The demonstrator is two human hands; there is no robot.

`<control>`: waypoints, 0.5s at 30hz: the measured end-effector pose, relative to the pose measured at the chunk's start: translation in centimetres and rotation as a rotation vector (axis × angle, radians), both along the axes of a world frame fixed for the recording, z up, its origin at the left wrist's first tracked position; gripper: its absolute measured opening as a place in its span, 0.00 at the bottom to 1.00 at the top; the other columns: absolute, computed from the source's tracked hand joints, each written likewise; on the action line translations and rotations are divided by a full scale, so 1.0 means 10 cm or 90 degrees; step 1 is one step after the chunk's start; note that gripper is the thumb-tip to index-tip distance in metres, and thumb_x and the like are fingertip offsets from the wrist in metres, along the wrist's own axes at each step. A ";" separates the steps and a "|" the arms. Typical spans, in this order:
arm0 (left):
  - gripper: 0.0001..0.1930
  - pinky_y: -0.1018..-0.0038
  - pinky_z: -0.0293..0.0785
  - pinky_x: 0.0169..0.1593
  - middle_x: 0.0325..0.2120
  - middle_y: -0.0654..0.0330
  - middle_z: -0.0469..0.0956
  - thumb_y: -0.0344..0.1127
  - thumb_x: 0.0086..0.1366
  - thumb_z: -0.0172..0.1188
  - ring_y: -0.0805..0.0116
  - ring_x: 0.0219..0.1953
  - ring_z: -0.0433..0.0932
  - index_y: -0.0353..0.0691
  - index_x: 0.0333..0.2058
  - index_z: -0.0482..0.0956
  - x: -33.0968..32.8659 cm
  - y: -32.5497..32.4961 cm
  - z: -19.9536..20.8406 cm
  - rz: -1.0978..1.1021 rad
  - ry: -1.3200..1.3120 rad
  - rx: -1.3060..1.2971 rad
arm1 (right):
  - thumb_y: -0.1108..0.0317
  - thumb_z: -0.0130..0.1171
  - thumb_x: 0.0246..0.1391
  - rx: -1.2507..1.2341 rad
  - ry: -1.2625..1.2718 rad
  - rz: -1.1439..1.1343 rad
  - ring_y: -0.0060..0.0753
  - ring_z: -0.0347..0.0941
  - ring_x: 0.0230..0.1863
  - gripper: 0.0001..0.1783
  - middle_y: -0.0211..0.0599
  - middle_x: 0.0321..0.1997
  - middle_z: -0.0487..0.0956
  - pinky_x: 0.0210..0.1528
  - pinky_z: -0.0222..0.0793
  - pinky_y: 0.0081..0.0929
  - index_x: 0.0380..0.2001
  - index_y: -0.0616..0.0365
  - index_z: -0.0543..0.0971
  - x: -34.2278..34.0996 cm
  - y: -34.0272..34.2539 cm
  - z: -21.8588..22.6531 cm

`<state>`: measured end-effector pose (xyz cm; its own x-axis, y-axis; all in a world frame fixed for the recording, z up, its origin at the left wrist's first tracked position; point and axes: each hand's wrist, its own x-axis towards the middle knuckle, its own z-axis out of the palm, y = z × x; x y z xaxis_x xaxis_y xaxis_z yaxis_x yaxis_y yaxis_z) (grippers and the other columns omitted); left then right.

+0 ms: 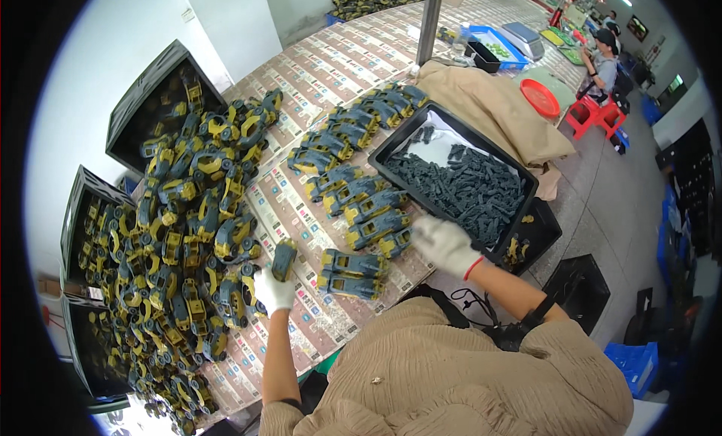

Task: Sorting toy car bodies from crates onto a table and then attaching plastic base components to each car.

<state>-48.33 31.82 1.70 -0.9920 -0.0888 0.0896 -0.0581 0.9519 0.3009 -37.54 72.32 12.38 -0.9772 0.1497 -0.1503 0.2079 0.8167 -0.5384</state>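
My left hand [274, 291], in a white glove, is closed on a toy car [283, 259] with a dark grey and yellow body. It is at the right edge of a big heap of similar toy cars [188, 203]. My right hand [445, 246], also gloved in white, is over the table edge, between the nearest car [395, 243] of a lined-up group and a black tray [381, 159] of dark grey plastic parts [462, 188]. Its fingers are blurred, so whether they hold anything is unclear. Two or so more cars [352, 273] lie side by side between my hands.
Black crates [113, 124] lie tipped along the left side, cars spilling out. Brown cloth [492, 109] lies beyond the tray, near a red round tray [540, 97]. Below the tray is another black bin [553, 229]. A metal post [428, 30] rises from the table. Far right, a person [602, 63] sits.
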 end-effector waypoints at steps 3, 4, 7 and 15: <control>0.17 0.53 0.73 0.50 0.39 0.45 0.75 0.29 0.49 0.66 0.44 0.44 0.76 0.34 0.39 0.76 0.37 0.22 0.07 0.102 0.011 0.078 | 0.61 0.55 0.66 0.128 0.046 -0.175 0.46 0.81 0.48 0.12 0.43 0.51 0.82 0.51 0.78 0.42 0.50 0.45 0.80 -0.14 0.85 -0.25; 0.16 0.54 0.72 0.50 0.38 0.45 0.74 0.28 0.50 0.65 0.44 0.43 0.75 0.34 0.39 0.76 0.52 0.31 0.10 0.127 0.042 0.133 | 0.63 0.55 0.65 0.149 0.109 -0.199 0.50 0.80 0.49 0.11 0.43 0.51 0.82 0.54 0.77 0.42 0.47 0.47 0.82 -0.18 1.11 -0.35; 0.14 0.54 0.71 0.49 0.37 0.46 0.73 0.27 0.50 0.64 0.44 0.42 0.75 0.35 0.37 0.75 0.83 0.35 -0.09 0.220 0.028 0.173 | 0.70 0.56 0.58 0.238 0.089 -0.112 0.50 0.78 0.55 0.12 0.42 0.53 0.82 0.56 0.75 0.43 0.44 0.48 0.83 -0.45 1.69 -0.54; 0.21 0.53 0.72 0.47 0.39 0.47 0.73 0.28 0.47 0.63 0.42 0.42 0.75 0.38 0.43 0.73 1.50 0.18 -0.50 0.221 0.031 0.067 | 0.68 0.60 0.52 0.408 -0.049 0.154 0.47 0.76 0.58 0.14 0.42 0.51 0.82 0.57 0.73 0.42 0.43 0.53 0.83 -1.01 1.86 -0.82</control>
